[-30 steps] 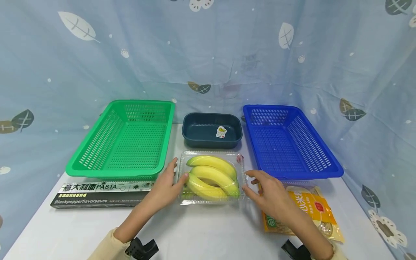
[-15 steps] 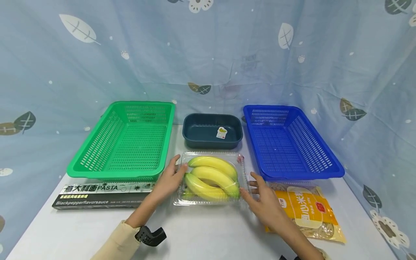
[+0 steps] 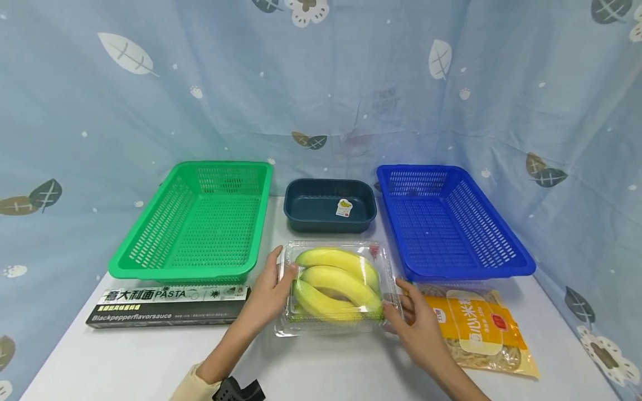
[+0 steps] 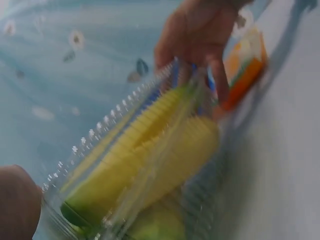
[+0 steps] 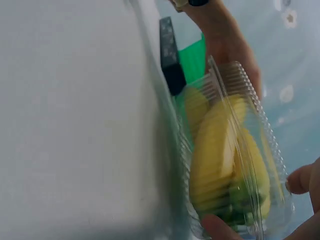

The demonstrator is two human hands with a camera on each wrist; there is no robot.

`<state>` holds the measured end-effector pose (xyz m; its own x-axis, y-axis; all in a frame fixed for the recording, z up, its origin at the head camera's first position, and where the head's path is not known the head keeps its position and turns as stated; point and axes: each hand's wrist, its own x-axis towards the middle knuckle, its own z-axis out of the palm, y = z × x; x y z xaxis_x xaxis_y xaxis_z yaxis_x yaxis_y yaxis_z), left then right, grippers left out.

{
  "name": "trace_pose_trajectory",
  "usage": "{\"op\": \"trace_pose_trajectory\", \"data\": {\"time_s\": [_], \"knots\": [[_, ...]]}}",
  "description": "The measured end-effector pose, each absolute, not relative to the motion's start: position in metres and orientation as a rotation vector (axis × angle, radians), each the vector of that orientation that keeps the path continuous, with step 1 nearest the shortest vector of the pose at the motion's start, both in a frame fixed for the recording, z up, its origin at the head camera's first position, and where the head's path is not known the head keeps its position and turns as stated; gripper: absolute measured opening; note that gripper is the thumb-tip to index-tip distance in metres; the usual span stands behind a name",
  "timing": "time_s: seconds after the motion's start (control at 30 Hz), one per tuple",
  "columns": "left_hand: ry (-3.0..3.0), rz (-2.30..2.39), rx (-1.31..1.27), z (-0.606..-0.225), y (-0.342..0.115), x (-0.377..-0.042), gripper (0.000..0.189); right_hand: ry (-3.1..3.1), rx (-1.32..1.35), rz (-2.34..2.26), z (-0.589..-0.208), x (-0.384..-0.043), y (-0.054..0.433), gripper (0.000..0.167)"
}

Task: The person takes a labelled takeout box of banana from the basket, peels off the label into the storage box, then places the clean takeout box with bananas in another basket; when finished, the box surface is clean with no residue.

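A clear plastic clamshell box with several yellow bananas inside is held between both hands in the head view. My left hand grips its left side, thumb over the lid edge. On the opposite side my right hand grips the box, thumb at the near right corner. The box appears lifted a little off the white table. In the left wrist view the box is blurred, with the right hand at its far end. The right wrist view shows the left hand beyond the box.
Behind stand a green basket, a dark teal tray with a banana sticker and a blue basket. A black pasta box lies left; an orange noodle packet lies right. A patterned curtain hangs behind.
Both hands have closed in on the box's sides and taken hold of it. The box has come up and nearer, looking slightly larger. The head view has shifted a little.
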<state>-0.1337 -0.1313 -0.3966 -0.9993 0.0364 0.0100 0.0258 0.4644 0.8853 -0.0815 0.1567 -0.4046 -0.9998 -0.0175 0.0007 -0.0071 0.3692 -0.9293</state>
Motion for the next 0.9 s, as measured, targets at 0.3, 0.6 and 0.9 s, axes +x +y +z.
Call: {"op": "trace_pose_trajectory", "data": {"time_s": [0.3,0.6,0.9], "knots": [[2.644,1.702,0.108,-0.372,-0.122,-0.101,0.072,2.660,0.031,-1.760,-0.387,-0.061,0.165,0.057],[2.472,1.941,0.023,-0.363,-0.136,-0.083,0.076,2.690,-0.143,-1.848,-0.378,-0.065,0.160,0.061],[2.245,2.075,0.063,-0.354,-0.161,-0.074,0.080,2.682,-0.554,-1.968,-0.364,-0.081,0.159,0.065]]}}
